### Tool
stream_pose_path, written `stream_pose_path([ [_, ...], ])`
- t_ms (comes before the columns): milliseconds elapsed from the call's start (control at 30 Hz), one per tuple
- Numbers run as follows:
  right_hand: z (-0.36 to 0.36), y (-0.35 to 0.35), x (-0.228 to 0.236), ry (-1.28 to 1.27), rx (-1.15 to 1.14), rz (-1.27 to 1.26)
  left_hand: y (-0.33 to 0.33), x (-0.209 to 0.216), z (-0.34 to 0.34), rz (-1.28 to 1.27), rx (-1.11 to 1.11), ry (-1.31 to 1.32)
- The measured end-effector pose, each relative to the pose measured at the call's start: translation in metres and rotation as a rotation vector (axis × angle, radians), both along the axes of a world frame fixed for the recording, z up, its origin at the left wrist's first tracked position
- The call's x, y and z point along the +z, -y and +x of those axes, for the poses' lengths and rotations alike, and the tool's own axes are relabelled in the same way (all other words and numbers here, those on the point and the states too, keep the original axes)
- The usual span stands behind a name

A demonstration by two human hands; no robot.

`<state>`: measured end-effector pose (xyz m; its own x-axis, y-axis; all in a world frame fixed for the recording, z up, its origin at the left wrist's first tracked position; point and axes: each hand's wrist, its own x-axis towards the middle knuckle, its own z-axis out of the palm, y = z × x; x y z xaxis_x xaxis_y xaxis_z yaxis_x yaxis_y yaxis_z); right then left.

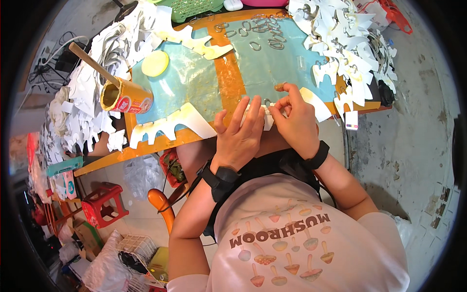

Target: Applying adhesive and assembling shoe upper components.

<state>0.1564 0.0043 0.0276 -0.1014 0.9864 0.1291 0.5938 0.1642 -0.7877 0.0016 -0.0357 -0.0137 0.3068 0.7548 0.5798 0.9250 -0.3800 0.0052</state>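
Note:
At the table's near edge, a white scalloped cut piece (314,104) lies under and between my hands, its middle partly hidden. My left hand (238,131) rests over its left part with fingers stretched and apart. The thumb and bent index finger of my right hand (296,119) pinch at the piece, beside what looks like a small metal ring (267,102). A brownish smear shows on a fingertip of that hand. Left of my left hand lies another white piece (177,124) with curved notches.
A yellow tub (127,96) holding a wooden stick stands at left, near a round yellow pad (155,63). Metal rings (255,45) lie scattered at the back. White cut pieces heap up at left (104,58) and right (335,39). A red stool (104,204) stands below.

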Motion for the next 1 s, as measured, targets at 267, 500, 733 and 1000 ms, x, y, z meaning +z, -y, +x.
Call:
stream_pose_path([
  [267, -0.002, 0.008, -0.006, -0.059, -0.109, 0.035, 0.001, 0.001, -0.001, -0.012, 0.039, -0.018],
  [500, 0.006, -0.013, 0.008, 0.210, 0.055, -0.111, 0.001, 0.011, 0.000, -0.109, 0.014, 0.095],
  [733, 0.010, -0.019, 0.009, 0.384, 0.143, 0.065, -0.009, 0.010, 0.011, -0.118, 0.073, 0.395],
  [1000, 0.027, -0.027, 0.019, 0.319, 0.143, -0.018, -0.007, 0.013, 0.024, -0.147, 0.210, 0.415],
])
